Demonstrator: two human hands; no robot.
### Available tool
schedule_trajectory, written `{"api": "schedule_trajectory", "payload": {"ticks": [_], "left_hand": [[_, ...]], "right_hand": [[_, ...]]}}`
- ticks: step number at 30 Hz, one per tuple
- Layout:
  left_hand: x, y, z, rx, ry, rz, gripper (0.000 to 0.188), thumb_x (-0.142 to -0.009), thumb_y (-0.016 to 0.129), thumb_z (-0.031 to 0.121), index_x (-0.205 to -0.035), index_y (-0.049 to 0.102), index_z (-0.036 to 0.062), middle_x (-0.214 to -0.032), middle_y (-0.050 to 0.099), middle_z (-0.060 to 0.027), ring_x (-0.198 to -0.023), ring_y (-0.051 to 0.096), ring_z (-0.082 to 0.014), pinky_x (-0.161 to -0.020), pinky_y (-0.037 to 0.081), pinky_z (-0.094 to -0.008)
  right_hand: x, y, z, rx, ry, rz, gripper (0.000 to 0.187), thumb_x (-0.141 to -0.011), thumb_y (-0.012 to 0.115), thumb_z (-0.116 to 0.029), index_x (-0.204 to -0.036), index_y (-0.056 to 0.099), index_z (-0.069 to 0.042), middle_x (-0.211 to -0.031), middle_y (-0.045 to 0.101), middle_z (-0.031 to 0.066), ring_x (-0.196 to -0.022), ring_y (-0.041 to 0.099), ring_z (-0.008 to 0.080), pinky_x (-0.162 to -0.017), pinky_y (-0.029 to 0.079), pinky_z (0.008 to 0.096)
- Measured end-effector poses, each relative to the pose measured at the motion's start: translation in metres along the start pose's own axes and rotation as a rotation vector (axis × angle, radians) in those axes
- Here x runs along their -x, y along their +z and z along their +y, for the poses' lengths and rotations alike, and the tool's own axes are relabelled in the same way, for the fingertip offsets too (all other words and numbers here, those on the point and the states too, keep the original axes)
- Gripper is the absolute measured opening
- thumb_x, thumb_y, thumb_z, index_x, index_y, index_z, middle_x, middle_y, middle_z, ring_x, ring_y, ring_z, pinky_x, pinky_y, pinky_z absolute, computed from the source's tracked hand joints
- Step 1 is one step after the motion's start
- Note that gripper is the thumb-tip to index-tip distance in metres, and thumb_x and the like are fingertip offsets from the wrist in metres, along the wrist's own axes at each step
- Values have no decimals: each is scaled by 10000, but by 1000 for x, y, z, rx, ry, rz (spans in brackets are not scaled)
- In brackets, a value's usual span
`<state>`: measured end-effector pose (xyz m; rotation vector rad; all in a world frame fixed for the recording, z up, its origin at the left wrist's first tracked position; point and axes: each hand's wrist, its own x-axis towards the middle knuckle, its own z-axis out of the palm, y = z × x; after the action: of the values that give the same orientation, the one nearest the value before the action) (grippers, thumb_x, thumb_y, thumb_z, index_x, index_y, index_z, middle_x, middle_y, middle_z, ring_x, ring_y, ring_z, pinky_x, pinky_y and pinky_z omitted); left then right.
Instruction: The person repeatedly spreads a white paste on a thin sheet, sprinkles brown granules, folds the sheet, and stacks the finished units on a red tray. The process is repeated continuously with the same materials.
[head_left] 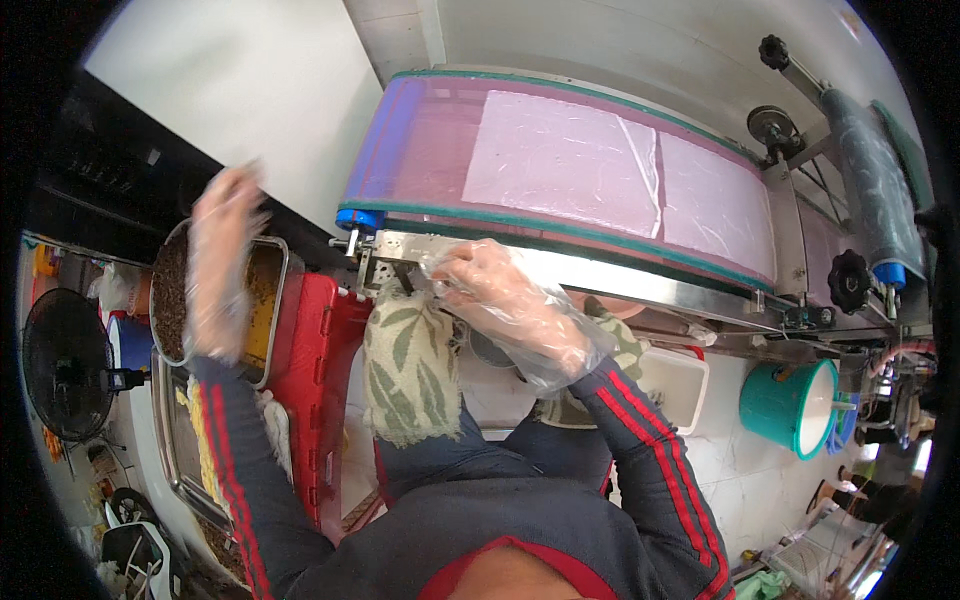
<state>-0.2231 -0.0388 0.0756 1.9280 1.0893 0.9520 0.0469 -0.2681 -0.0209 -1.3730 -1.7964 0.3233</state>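
Observation:
My left hand [222,275], in a clear plastic glove, is raised over the metal trays at the left. Its fingers are smeared by motion. Just beneath it stand a container of dark brown crumbly filling [171,290] and a tray with a yellow-stained inside [264,305]. At the conveyor's near metal rail [580,270] is my right hand [490,290], also in a clear glove, its fingers curled together. Whatever they hold, if anything, is hidden. A green-and-cream leaf-patterned towel [412,370] hangs from the rail beside this hand. Thin whitish sheets [560,160] lie flat on the pink conveyor belt [430,150].
A red plastic crate [325,400] stands beside my left forearm. Farther left is a black fan [68,360]. To the right, a teal bucket [785,405] sits on the tiled floor, and a roller with black knobs [870,180] crosses the conveyor's end.

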Motion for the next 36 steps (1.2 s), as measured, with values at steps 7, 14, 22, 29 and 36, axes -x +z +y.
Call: {"api": "schedule_trajectory", "payload": {"ticks": [7,14,22,29,36], "left_hand": [[-37,313,38,-118,71,-499,372,-961,632,245,-1246,661,8,-1143,713,-218,-1083,688,-360,-980,528,-470],[5,436,58,-193,750,-444,349,-1000,578,244,-1247,666,13,-1204,675,-236,-1163,631,-384,-1024,490,-475],[-153,287,-24,-497,394,33,284,-1000,572,262,-1155,675,48,-1182,700,-144,-1152,645,-347,-981,511,-480],[-176,317,-41,-272,621,-280,247,-921,679,275,-998,719,43,-1014,735,-188,-986,702,-372,-836,536,-479],[-176,277,-33,-587,342,-96,332,-915,688,381,-939,780,62,-1001,738,-210,-989,703,-377,-873,544,-491]], "right_hand": [[55,-66,-8,34,275,88,283,-907,715,-68,-1187,668,-76,-1230,622,128,-1161,608,322,-999,496,425],[61,-98,20,122,434,387,95,-917,734,-103,-995,706,-56,-946,715,90,-882,687,247,-863,518,377],[-21,-152,158,529,418,439,344,-926,691,-210,-1219,671,-32,-1240,671,199,-1160,639,373,-980,531,456],[-73,-147,233,595,835,263,396,-835,742,-237,-1137,710,17,-1107,710,277,-1059,677,445,-964,536,460],[-75,-142,214,612,855,115,202,-791,707,-175,-892,736,-2,-953,722,277,-935,690,456,-848,538,496]]}}
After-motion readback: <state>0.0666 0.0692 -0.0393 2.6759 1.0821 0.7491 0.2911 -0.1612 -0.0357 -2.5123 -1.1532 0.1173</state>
